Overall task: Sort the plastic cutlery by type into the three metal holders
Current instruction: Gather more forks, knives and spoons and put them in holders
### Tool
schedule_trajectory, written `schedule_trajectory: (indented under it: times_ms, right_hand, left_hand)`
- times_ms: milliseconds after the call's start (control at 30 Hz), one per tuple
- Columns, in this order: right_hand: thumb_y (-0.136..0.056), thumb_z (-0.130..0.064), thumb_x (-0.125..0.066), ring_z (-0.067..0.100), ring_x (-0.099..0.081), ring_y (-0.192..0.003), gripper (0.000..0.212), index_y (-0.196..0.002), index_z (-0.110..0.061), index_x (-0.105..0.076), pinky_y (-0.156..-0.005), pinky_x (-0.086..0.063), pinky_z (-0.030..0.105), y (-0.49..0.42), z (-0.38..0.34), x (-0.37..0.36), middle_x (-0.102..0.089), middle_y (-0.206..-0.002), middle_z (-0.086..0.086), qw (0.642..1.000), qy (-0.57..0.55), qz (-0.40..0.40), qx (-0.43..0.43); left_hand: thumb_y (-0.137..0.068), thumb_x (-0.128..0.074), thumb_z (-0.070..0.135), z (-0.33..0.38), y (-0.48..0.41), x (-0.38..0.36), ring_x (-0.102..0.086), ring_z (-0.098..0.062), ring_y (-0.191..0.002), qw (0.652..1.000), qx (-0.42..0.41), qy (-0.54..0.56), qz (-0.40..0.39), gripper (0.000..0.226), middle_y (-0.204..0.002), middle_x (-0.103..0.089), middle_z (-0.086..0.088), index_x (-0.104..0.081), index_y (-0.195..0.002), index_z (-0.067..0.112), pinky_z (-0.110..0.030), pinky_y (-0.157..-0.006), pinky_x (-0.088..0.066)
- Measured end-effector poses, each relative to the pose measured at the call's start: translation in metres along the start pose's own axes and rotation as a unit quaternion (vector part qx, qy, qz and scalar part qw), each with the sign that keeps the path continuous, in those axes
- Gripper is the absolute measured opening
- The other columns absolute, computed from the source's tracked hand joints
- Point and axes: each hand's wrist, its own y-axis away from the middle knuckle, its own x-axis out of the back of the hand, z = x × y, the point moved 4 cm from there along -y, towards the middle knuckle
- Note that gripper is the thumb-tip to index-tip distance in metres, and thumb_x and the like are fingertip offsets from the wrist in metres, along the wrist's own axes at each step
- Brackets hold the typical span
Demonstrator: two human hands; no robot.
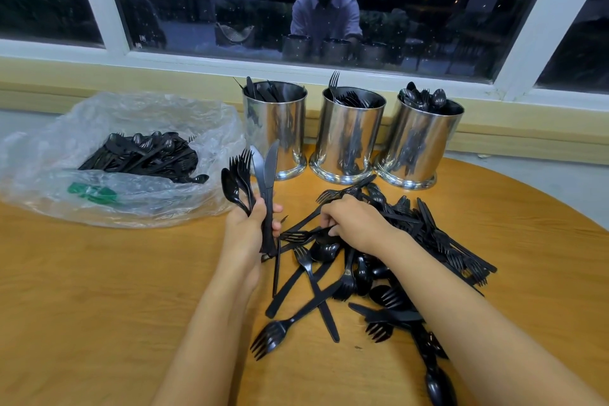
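Three shiny metal holders stand in a row by the window: the left holder has knives in it, the middle holder forks, the right holder spoons. A loose pile of black plastic cutlery lies on the wooden table in front of them. My left hand grips an upright bunch of cutlery: two knives, forks and a spoon. My right hand reaches into the pile, its fingers pinching the handle of a fork.
A clear plastic bag with more black cutlery lies open at the left. The round wooden table has bare surface at the front left. A window sill and dark glass run behind the holders.
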Motion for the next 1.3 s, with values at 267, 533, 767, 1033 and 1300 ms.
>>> schedule_trajectory:
  times_ms: [267, 533, 767, 1033, 1300]
  right_hand:
    - [-0.09, -0.024, -0.067, 0.009, -0.056, -0.09, 0.009, -0.086, -0.019, -0.061, -0.082, -0.041, 0.025, 0.006, 0.002, 0.018, -0.065, -0.091, -0.005, 0.958, -0.243, 0.15, -0.016]
    - [-0.095, -0.019, -0.06, 0.011, -0.057, -0.06, 0.015, -0.086, -0.02, -0.049, -0.064, -0.05, 0.028, 0.005, -0.001, 0.025, -0.056, -0.07, -0.003, 0.905, -0.34, 0.255, -0.031]
    - [-0.099, -0.017, -0.054, 0.019, -0.055, -0.067, 0.01, -0.092, -0.012, -0.049, -0.062, -0.045, 0.035, 0.005, 0.012, 0.024, -0.061, -0.078, 0.005, 0.905, -0.268, 0.315, -0.097]
    - [-0.104, -0.018, -0.039, 0.002, -0.055, -0.108, 0.027, -0.118, -0.015, -0.062, -0.095, -0.044, 0.028, 0.023, -0.009, 0.04, -0.062, -0.123, -0.006, 0.878, -0.379, 0.28, -0.085]
    - [-0.092, -0.003, -0.062, 0.008, -0.061, -0.058, 0.011, -0.102, -0.005, -0.066, -0.062, -0.054, 0.019, 0.039, -0.063, 0.014, -0.068, -0.078, 0.006, 0.745, -0.637, 0.171, -0.093]
  left_hand:
    - [-0.106, -0.04, 0.022, -0.001, -0.001, 0.001, -0.051, -0.015, -0.063, 1.0, 0.01, 0.013, 0.008, 0.032, -0.073, -0.06, -0.003, -0.065, -0.087, 0.018, -0.038, -0.078, -0.042]
    - [-0.107, -0.038, 0.021, -0.004, 0.0, -0.003, -0.049, -0.012, -0.06, 0.999, 0.023, 0.023, -0.003, 0.031, -0.076, -0.06, -0.002, -0.063, -0.089, 0.017, -0.029, -0.067, -0.044]
    - [-0.107, -0.037, 0.019, -0.011, -0.004, -0.005, -0.05, -0.012, -0.061, 0.999, 0.032, 0.014, -0.014, 0.029, -0.078, -0.062, -0.001, -0.062, -0.094, 0.015, -0.028, -0.067, -0.045]
    - [-0.107, -0.037, 0.021, -0.014, -0.003, -0.008, -0.052, -0.014, -0.068, 1.0, 0.023, -0.005, -0.014, 0.03, -0.083, -0.06, -0.005, -0.062, -0.091, 0.017, -0.032, -0.074, -0.046]
    - [-0.108, -0.034, 0.026, -0.014, 0.001, -0.018, -0.054, -0.01, -0.056, 0.999, -0.007, 0.011, -0.035, 0.036, -0.07, -0.056, -0.005, -0.059, -0.099, 0.001, -0.019, -0.054, -0.05]
